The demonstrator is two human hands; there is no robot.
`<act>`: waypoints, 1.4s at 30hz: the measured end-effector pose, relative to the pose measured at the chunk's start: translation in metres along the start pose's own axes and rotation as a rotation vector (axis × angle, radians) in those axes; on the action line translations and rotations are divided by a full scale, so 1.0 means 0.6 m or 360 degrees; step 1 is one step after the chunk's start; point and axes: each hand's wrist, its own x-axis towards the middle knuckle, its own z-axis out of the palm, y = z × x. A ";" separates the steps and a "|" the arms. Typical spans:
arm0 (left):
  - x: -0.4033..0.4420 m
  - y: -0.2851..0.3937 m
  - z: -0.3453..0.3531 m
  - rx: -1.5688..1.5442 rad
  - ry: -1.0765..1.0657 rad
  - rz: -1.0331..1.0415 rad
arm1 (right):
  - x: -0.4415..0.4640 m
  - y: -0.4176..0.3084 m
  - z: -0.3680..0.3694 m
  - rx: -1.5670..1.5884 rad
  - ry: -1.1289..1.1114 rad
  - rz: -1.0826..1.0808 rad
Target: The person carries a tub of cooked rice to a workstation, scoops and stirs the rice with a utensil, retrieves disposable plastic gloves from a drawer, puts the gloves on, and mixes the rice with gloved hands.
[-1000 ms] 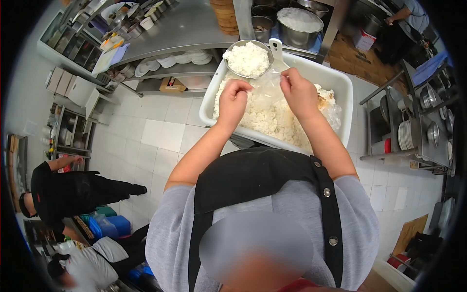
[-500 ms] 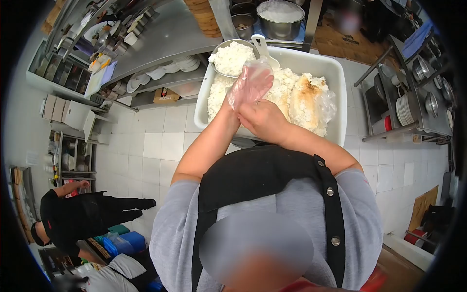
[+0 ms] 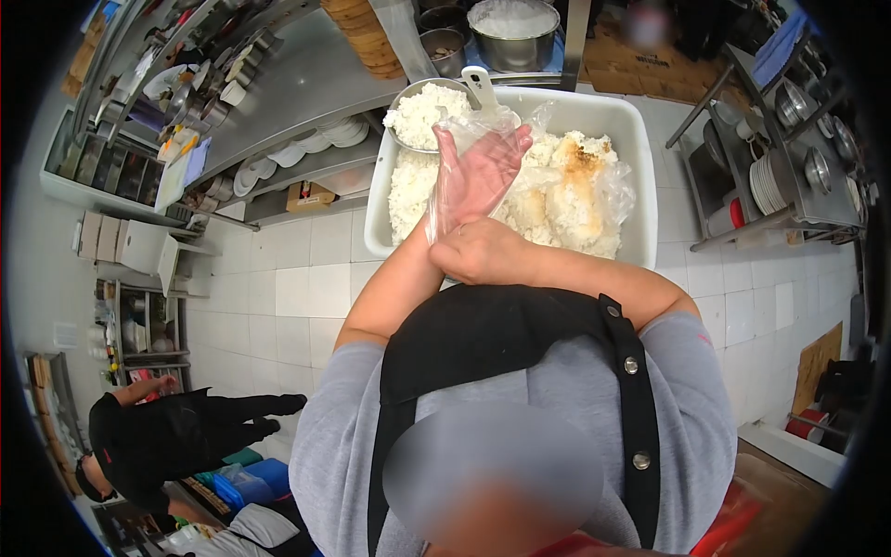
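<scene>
My left hand (image 3: 479, 176) is inside a clear plastic glove (image 3: 452, 200), palm up with its fingers apart, over the white tub (image 3: 636, 209). At its wrist, my right hand (image 3: 481, 251) is closed on the glove's cuff. Cooked rice (image 3: 580, 209) fills much of the tub, with a browned patch at the right and clear plastic lying beside it. A metal bowl of rice (image 3: 422, 113) rests at the tub's back left corner, next to a white paddle (image 3: 479, 88).
A steel counter (image 3: 311, 70) with stacked plates below stands at the back left. Pots (image 3: 513, 46) are behind the tub. A rack (image 3: 742, 167) with dishes is at the right. Two people (image 3: 153, 427) are at the lower left.
My left hand has gone from pinching the plastic to lying spread inside the glove. My right hand has come across to the left wrist, pulling the cuff down. The view has shifted slightly.
</scene>
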 end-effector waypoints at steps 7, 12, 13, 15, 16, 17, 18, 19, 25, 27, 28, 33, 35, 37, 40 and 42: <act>-0.031 0.017 0.031 -0.0011 0.0073 0.0054 | -0.006 -0.003 -0.089 -0.0270 0.0397 0.0212; -0.050 0.022 0.021 0.0143 -0.0039 -0.0207 | 0.006 0.045 -0.155 -0.0671 0.0849 0.0854; -0.051 0.020 0.024 0.0173 -0.0089 -0.0255 | 0.005 0.056 -0.161 -0.0563 0.0835 0.1046; -0.052 0.017 0.027 0.0206 -0.0151 -0.0306 | -0.013 0.083 -0.155 -0.0125 0.0764 0.1245; -0.056 0.017 0.025 0.0279 -0.0144 -0.0273 | -0.020 0.093 -0.154 0.0329 0.0676 0.1430; -0.059 0.019 0.022 0.0352 -0.0137 -0.0238 | -0.025 0.100 -0.158 0.0326 0.0675 0.1428; -0.062 0.022 0.015 0.0351 -0.0138 -0.0237 | -0.024 0.102 -0.166 0.0184 0.0706 0.1378; -0.065 0.026 0.007 0.0357 -0.0041 -0.0206 | -0.021 0.103 -0.171 0.0042 0.0738 0.1328; -0.066 0.035 -0.008 0.0363 0.0238 -0.0041 | 0.008 0.104 -0.184 -0.0122 0.0785 0.1165; -0.066 0.036 -0.020 0.0291 0.0288 -0.0079 | 0.012 0.111 -0.185 -0.0099 0.0807 0.1173; -0.065 0.034 -0.029 0.0338 0.0296 -0.0070 | 0.013 0.115 -0.186 -0.0076 0.0836 0.1189; -0.078 0.038 -0.015 0.0209 0.0254 -0.0087 | -0.004 0.136 -0.179 -0.0037 0.0858 0.1290; -0.081 0.042 -0.013 0.0221 0.0187 -0.0134 | -0.009 0.143 -0.171 0.0017 0.0857 0.1348; -0.078 0.047 -0.014 0.0348 0.0183 -0.0198 | -0.011 0.145 -0.164 0.0101 0.0888 0.1353; -0.074 0.047 -0.019 0.0512 0.0165 -0.0239 | -0.011 0.147 -0.162 0.0152 0.0792 0.1376; -0.072 0.046 -0.019 0.0547 0.0149 -0.0212 | -0.008 0.145 -0.164 0.0062 0.0788 0.1382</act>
